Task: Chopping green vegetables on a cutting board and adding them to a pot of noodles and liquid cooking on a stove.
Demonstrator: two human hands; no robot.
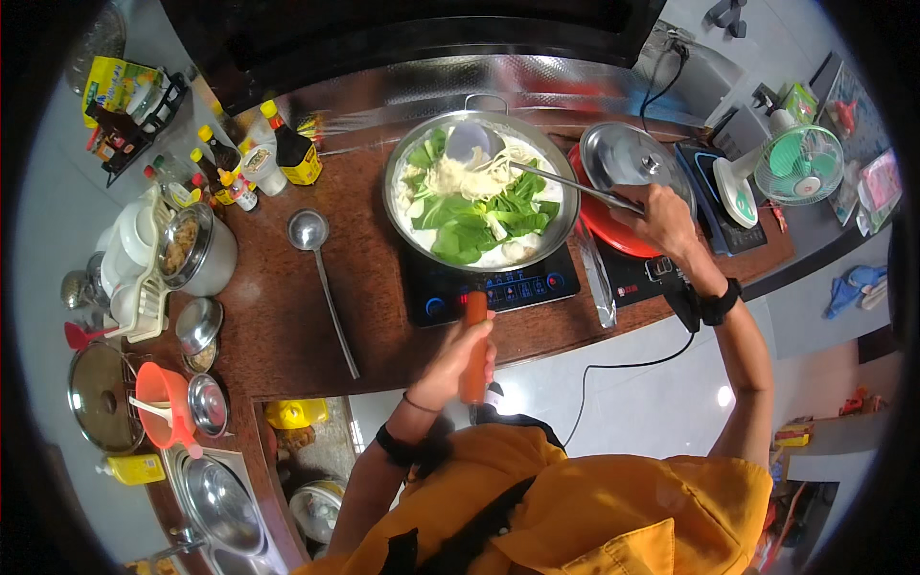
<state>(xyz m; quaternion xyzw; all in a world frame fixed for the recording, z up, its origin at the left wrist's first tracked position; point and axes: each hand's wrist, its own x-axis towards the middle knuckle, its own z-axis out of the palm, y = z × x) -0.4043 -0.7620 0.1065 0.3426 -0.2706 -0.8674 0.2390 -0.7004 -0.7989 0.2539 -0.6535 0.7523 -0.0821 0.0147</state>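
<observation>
A large metal wok (568,233) stands on a black induction cooktop (431,284). Pale broth, green leafy vegetables (460,230) and a heap of noodles (471,180) fill it. My left hand (460,359) is wrapped around the wok's orange-brown handle (476,345). In my right hand (654,215) is the metal shaft of a ladle or turner (560,180), reaching over the wok's right rim. A round metal bowl of that tool seems to lie at the far side of the noodles, though steam or glare blurs it.
Left of the cooktop lies a metal ladle (309,230). Sauce bottles (291,147), a lidded pot (208,251) and a dish rack (147,287) crowd the left. A metal lid (625,158) rests on a red pan (611,226) at right, near a small fan (798,165). A sink (223,503) is lower left.
</observation>
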